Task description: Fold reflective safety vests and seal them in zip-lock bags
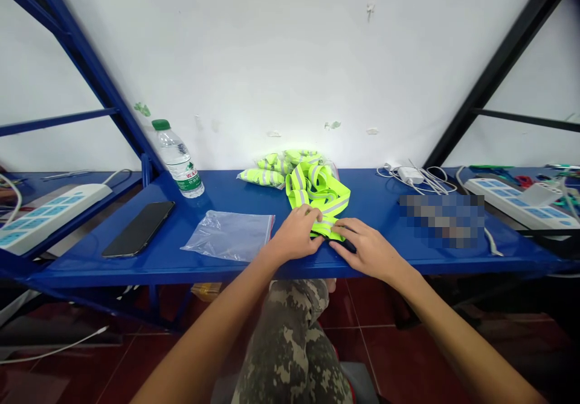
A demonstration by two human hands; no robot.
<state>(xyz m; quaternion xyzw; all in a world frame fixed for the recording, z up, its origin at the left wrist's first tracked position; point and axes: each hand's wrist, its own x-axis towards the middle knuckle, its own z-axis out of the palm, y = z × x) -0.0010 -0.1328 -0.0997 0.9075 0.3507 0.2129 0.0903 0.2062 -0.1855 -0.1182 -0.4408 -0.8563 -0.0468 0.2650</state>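
Note:
A neon-yellow reflective strap (324,197) with grey stripes lies in loose loops on the blue table. My left hand (299,230) is closed on the strap's near left end, fingers bent over it. From the other side, my right hand (362,244) grips the near right end with thumb and fingers. Something small and black (348,245) shows between the hands, mostly hidden by the fingers. Behind the loose strap are several clear bags of folded yellow straps (267,171). A flat clear zip bag (229,235) lies left of my left hand.
A water bottle (180,159) and a black phone (139,229) are on the left. White chargers and cables (412,176) lie back right, near a blurred-out patch (446,220). Power strips (57,214) stand beyond both table ends. Blue (97,72) and black frame bars flank the table.

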